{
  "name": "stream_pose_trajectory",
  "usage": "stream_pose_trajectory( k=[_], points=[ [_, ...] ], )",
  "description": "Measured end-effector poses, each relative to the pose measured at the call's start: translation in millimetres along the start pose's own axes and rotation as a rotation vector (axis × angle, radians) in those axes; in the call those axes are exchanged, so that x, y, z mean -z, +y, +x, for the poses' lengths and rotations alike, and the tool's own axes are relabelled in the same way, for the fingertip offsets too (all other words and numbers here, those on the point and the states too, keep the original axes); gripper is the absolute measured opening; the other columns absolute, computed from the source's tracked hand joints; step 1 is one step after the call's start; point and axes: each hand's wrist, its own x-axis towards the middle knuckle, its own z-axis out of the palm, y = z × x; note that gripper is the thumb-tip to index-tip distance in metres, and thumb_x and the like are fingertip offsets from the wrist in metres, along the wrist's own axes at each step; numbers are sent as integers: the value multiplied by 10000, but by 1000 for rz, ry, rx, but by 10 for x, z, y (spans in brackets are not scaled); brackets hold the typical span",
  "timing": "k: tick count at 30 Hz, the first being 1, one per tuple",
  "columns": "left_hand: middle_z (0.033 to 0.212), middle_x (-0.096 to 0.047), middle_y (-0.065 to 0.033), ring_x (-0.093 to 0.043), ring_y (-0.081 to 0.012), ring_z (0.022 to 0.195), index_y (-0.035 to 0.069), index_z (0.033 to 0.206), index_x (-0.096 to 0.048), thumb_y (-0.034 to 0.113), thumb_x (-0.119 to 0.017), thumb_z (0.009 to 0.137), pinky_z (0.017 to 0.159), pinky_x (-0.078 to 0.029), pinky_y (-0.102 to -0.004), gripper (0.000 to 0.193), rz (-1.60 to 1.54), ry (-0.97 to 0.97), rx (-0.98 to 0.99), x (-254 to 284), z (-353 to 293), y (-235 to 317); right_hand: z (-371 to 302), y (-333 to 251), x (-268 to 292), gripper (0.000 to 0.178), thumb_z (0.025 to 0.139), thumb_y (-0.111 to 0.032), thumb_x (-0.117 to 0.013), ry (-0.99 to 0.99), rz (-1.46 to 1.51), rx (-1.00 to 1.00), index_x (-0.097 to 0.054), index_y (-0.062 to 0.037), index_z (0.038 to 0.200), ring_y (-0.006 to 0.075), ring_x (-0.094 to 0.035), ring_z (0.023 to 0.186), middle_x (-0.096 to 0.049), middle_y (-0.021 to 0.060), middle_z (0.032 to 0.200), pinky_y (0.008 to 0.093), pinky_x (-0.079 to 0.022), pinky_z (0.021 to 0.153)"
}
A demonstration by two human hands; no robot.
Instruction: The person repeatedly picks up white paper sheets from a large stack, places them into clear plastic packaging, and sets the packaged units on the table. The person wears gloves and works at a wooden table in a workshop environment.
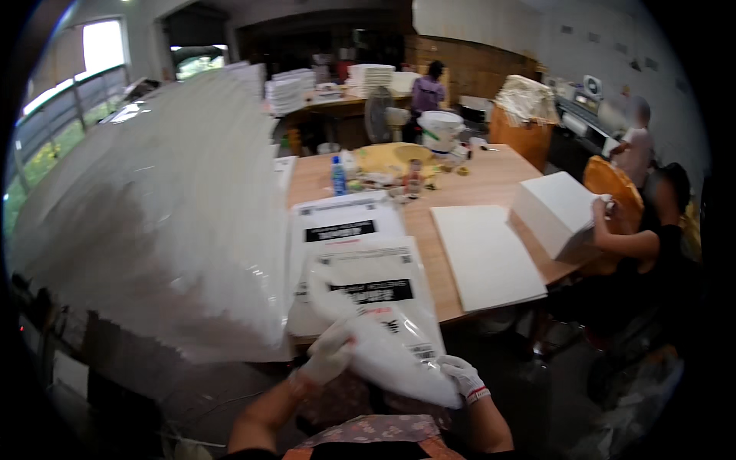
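My left hand [330,354], in a white knit glove, is closed on the near edge of a clear plastic bag [410,368]. My gloved right hand [462,377] grips the same bag at its lower right corner. Between my hands the near part of the bag bulges up white and glossy, blurred by motion. Whether paper lies inside it I cannot tell. Under it and beyond lies a flat printed packet [387,264] with a black band, partly over another such packet [345,218].
A tall stack of glossy clear plastic [176,207] stands at left. White sheets [487,257] and a white block of paper [560,203], handled by a co-worker [652,238], are at right. A blue bottle [338,176] and white bucket [441,130] stand farther back on the table.
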Motion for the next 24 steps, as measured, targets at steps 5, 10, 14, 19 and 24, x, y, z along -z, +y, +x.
stream_pose_trajectory(
  k=[5,10,14,19,24],
  points=[
    [773,-506,-98,-516,-241,649,41,751,-490,-50,-521,703,587,-436,-320,108,191,-125,-414,657,670,1492,572,17,-780,301,900,-105,-538,-356,-148,326,-579,51,1154,193,-622,929,-633,116,1066,314,-520,804],
    [877,-504,-9,-509,-139,759,63,851,-522,130,-481,919,706,-433,-282,103,356,386,-552,1650,553,2288,473,-2008,-1994,370,949,-110,-461,-673,20,667,-490,105,1250,191,-553,1059,-574,131,1207,298,-440,923],
    [853,-520,-25,-505,-108,771,10,972,-545,52,-465,897,732,-454,-228,118,552,1027,-767,2793,636,3024,51,-3590,-3700,333,950,-196,-476,-306,-913,969,-561,37,1172,171,-590,881,-632,159,1012,272,-460,792],
    [821,-542,-18,-527,-92,768,24,969,-562,66,-508,904,771,-492,-273,94,-124,844,-759,4722,419,2996,50,-4139,-5111,323,912,-175,-540,-1141,-169,1104,-589,-21,1191,141,-635,828,-678,83,1026,223,-511,705],
    [928,-575,-36,-540,-141,849,32,1022,-550,194,-528,935,828,-475,-294,186,381,1014,-398,5267,-220,1920,-172,-4151,-5486,317,880,-342,-614,-1043,-462,650,-640,-30,833,166,-616,507,-577,67,592,286,-464,411]
  ],
)
